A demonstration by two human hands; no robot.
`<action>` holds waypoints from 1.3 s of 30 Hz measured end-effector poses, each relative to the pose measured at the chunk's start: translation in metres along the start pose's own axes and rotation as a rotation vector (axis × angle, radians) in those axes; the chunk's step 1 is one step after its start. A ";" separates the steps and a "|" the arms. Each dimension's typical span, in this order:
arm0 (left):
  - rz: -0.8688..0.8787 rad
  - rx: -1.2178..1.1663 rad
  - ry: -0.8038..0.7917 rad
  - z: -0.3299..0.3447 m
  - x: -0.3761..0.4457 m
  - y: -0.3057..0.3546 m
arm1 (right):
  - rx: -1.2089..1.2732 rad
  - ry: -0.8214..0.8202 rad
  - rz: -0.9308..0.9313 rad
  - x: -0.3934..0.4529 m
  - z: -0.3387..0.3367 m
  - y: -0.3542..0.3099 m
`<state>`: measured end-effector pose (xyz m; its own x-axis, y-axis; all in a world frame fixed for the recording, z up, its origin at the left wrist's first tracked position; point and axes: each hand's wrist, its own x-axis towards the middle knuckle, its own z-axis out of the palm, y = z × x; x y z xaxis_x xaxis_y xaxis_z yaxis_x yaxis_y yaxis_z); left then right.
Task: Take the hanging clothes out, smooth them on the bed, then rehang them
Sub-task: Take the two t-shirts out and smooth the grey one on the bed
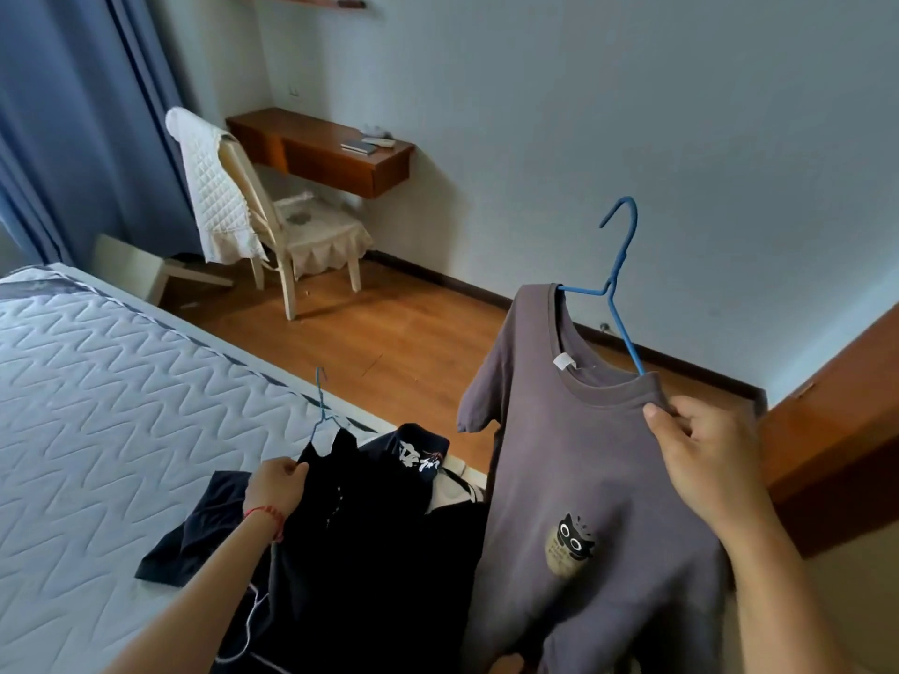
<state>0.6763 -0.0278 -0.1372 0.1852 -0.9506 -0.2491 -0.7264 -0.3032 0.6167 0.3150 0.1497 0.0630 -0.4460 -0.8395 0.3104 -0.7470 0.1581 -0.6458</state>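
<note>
Right hand (700,445) pinches the grey cotton T-shirt (574,479) by its shoulder, the garment hanging lengthwise on its blue wire hanger (614,284), right of the white quilted bed (121,381); left hand (275,488) grips the black shirt (360,527).

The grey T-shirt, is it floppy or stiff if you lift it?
Probably floppy: the grey T-shirt droops in folds below the right hand. Likely light, since a thin blue hanger carries it. It may slide off, sitting crooked.
</note>
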 end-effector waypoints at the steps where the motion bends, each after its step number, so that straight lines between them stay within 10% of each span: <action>1: -0.059 0.021 -0.001 0.003 0.002 0.000 | -0.010 -0.006 -0.005 0.007 0.000 0.005; 6: -0.095 0.168 -0.049 0.027 0.028 0.043 | -0.016 -0.049 -0.053 0.054 -0.005 0.033; 21: 0.767 0.133 0.143 0.087 0.071 0.436 | 0.209 -0.194 -0.160 0.204 -0.034 0.118; 39: 0.871 -0.205 0.160 0.099 0.269 0.569 | -0.212 -0.093 -0.236 0.469 -0.008 0.184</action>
<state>0.2471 -0.4493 0.0733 -0.2738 -0.8423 0.4644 -0.5232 0.5356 0.6629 -0.0358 -0.2104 0.0955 -0.2090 -0.9080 0.3631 -0.9147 0.0501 -0.4010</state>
